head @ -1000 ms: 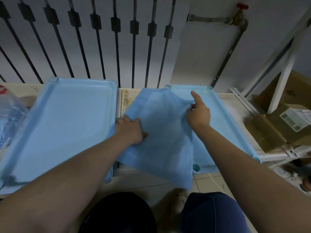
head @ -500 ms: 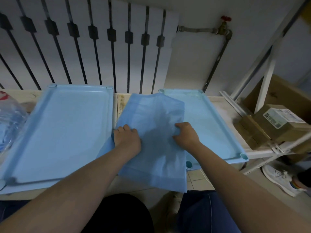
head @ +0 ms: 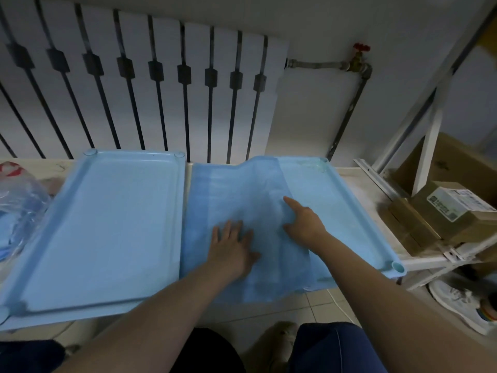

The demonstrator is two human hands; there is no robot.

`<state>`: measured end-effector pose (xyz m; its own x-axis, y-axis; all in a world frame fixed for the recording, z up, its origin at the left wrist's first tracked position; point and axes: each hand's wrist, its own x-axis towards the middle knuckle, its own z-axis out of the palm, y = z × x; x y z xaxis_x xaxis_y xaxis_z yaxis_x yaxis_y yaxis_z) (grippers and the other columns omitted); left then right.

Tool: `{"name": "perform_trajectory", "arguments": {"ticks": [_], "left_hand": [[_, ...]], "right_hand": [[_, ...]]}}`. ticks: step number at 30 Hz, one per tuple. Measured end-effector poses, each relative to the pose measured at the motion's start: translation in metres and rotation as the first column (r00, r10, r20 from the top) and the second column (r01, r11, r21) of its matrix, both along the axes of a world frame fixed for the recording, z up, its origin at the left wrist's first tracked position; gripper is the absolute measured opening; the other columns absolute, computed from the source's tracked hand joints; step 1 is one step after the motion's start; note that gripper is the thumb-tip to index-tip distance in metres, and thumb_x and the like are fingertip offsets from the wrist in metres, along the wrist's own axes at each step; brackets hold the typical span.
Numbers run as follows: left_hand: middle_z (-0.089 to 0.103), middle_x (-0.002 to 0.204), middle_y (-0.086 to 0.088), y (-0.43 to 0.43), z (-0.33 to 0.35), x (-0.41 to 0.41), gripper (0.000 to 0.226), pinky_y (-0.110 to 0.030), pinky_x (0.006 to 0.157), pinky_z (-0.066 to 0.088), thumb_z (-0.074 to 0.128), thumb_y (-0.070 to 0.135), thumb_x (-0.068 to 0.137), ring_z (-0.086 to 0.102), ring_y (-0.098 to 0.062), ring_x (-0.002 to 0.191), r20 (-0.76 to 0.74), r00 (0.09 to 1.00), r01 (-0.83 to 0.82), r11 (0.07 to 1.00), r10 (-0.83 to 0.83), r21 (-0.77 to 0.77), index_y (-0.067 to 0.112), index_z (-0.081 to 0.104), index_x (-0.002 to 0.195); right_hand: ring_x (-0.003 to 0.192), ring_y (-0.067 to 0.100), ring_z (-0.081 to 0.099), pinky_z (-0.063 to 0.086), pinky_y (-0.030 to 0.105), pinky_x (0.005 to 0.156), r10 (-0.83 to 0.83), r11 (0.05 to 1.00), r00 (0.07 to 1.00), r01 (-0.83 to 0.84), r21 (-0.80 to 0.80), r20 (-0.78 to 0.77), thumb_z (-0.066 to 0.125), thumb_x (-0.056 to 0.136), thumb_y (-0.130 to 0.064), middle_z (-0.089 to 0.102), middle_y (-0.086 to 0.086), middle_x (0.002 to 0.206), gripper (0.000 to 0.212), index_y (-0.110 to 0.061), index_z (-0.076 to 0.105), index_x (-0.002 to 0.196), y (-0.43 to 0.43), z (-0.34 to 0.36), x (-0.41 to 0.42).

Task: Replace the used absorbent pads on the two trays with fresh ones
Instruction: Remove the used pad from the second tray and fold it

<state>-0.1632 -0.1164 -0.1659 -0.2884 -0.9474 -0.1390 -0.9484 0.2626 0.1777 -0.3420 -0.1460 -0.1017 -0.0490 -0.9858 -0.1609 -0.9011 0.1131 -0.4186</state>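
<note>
**Two hands spread a blue pad over the right-hand tray**

Head camera, looking down at a bench in dim light. Two pale blue trays sit side by side. The left tray [head: 107, 224] is bare. A blue absorbent pad [head: 234, 189] covers the left part of the right tray [head: 357, 211], leaving a bare strip along its right side.

The left hand [head: 231, 246] lies flat on the pad with its fingers spread, gripping nothing. The right hand [head: 304, 222] rests at the pad's right edge, index finger straight and thumb out. Its other fingers are tucked under, and whether they hold the edge cannot be told.

The pad hangs over the tray's near edge and reaches left towards the other tray, with a hump at the far rim. Pulled to the right while pinned by the flat hand, it would likely wrinkle. If let go, the overhang might drag it towards the floor.

The pad hides the tray's left rim. The contents of a clear plastic bag [head: 18, 205] at the left frame edge are blurred, and cardboard boxes [head: 441, 219] on the right are partly cut off
</note>
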Motion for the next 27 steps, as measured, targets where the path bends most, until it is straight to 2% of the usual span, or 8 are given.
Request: {"name": "perform_trajectory", "arguments": {"ticks": [6,10,14,17,19,21,24,27], "left_hand": [[-0.014,0.16,-0.001,0.013,-0.01,-0.005,0.067,-0.049,0.116,-0.011,0.021,0.06,0.096,-0.016,-0.02,0.147,-0.066,0.997,-0.027,0.994,0.034,0.103,0.03,0.001,0.153],[-0.013,0.16,0.003,0.014,-0.005,0.003,0.065,-0.049,0.117,-0.012,0.02,0.059,0.096,-0.014,-0.018,0.147,-0.101,0.994,-0.045,0.996,0.053,0.083,0.031,0.004,0.153],[-0.007,0.161,0.004,0.02,-0.003,0.002,0.052,-0.052,0.117,-0.004,0.025,0.054,0.098,-0.008,-0.022,0.148,-0.016,0.993,0.119,0.983,-0.118,0.143,0.046,0.013,0.148],[0.007,0.16,0.004,0.013,-0.001,0.003,0.045,-0.048,0.118,0.004,0.028,0.045,0.1,0.004,-0.021,0.148,-0.173,0.98,0.127,0.977,-0.097,0.174,0.045,0.025,0.146],[0.028,0.155,0.003,0.004,0.007,0.01,0.044,-0.038,0.117,0.019,0.031,0.034,0.102,0.026,-0.021,0.144,-0.464,0.88,-0.017,0.982,0.103,0.186,0.034,0.034,0.146],[0.036,0.151,-0.003,-0.004,0.017,0.022,0.048,-0.033,0.114,0.026,0.029,0.035,0.102,0.036,-0.024,0.138,-0.662,0.666,-0.232,0.938,0.345,0.256,0.018,0.035,0.147],[0.04,0.147,-0.015,-0.012,0.028,0.044,0.061,-0.043,0.113,0.028,0.022,0.045,0.099,0.038,-0.031,0.134,-0.747,0.435,-0.368,0.857,0.502,0.361,0.003,0.036,0.141],[0.03,0.154,-0.008,-0.014,0.03,0.055,0.06,-0.042,0.117,0.021,0.02,0.046,0.101,0.028,-0.028,0.141,-0.755,0.382,-0.353,0.839,0.533,0.414,0.009,0.027,0.147]], "right_hand": [[0.126,0.032,0.047,0.039,0.031,0.1,0.013,0.989,1.0,-0.011,0.151,-0.012,0.059,0.087,-0.02,0.042,0.017,0.139,0.072,-0.029,0.024,0.149,0.034,-0.005,-0.001],[0.134,0.029,0.04,0.035,0.032,0.107,-0.055,0.996,0.998,0.052,0.067,0.038,0.048,0.087,-0.005,0.038,0.012,0.148,0.064,-0.016,0.031,0.148,0.038,0.015,0.004],[0.131,0.03,0.043,0.037,0.035,0.108,-0.092,0.994,0.98,0.1,-0.038,0.176,0.045,0.087,-0.003,0.042,0.01,0.146,0.06,-0.015,0.037,0.146,0.033,0.035,0.021],[0.128,0.027,0.046,0.042,0.036,0.105,0.007,0.999,0.959,0.004,-0.037,0.283,0.047,0.087,-0.001,0.043,0.007,0.146,0.061,-0.017,0.038,0.145,0.032,0.042,0.042],[0.125,0.024,0.049,0.042,0.029,0.101,0.113,0.994,0.955,-0.106,-0.041,0.273,0.049,0.086,0.0,0.043,0.004,0.145,0.062,-0.019,0.04,0.144,0.034,0.042,0.055],[0.121,0.022,0.051,0.039,0.021,0.093,0.191,0.981,0.948,-0.189,-0.034,0.254,0.05,0.086,0.001,0.044,0.002,0.145,0.062,-0.019,0.04,0.143,0.036,0.036,0.066],[0.119,0.023,0.051,0.042,0.025,0.093,0.16,0.981,0.94,-0.184,0.055,0.303,0.054,0.089,-0.006,0.042,0.005,0.146,0.063,-0.015,0.031,0.147,0.042,0.024,0.081],[0.115,0.032,0.054,0.049,0.039,0.092,0.08,0.981,0.979,-0.111,0.158,0.189,0.057,0.089,-0.015,0.052,0.017,0.128,0.048,-0.003,0.045,0.133,0.041,0.016,0.09]]}}
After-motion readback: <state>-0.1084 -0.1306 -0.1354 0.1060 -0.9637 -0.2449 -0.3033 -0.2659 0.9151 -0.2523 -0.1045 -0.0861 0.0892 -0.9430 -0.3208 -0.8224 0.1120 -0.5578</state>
